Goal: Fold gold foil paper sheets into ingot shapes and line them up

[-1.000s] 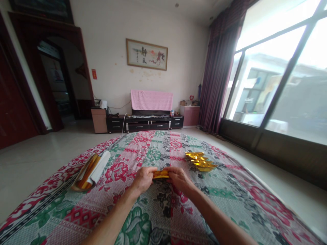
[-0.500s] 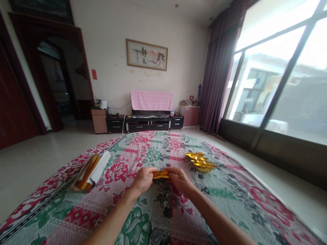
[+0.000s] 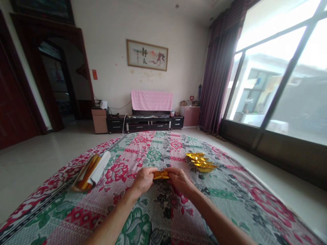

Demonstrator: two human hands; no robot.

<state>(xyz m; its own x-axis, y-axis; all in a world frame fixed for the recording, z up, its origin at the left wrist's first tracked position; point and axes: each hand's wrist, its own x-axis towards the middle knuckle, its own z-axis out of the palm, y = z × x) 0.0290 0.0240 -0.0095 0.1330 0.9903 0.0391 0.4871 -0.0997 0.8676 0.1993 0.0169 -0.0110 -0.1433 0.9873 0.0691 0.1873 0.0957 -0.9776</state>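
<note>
A small folded piece of gold foil paper is stretched level between my two hands, just above the flowered cloth. Its left end is pinched by my left hand, fingers closed. At the other end my right hand pinches it in the same way. The fingers cover both ends, so only the middle shows. To the right of my hands several shiny folded gold paper ingots lie close together in a row. On the left rests a bent stack of gold and white paper sheets.
The cloth covers a wide surface with a rounded far edge. Beyond it, a low black cabinet stands against the wall, with a pink towel draped above it. Tall windows and a purple curtain are at the right, a doorway at the left.
My hands keep their pinch on the gold foil paper in nearly the same place. The visible middle of the paper looks slightly reshaped. The ingots and the paper stack have stayed put.
</note>
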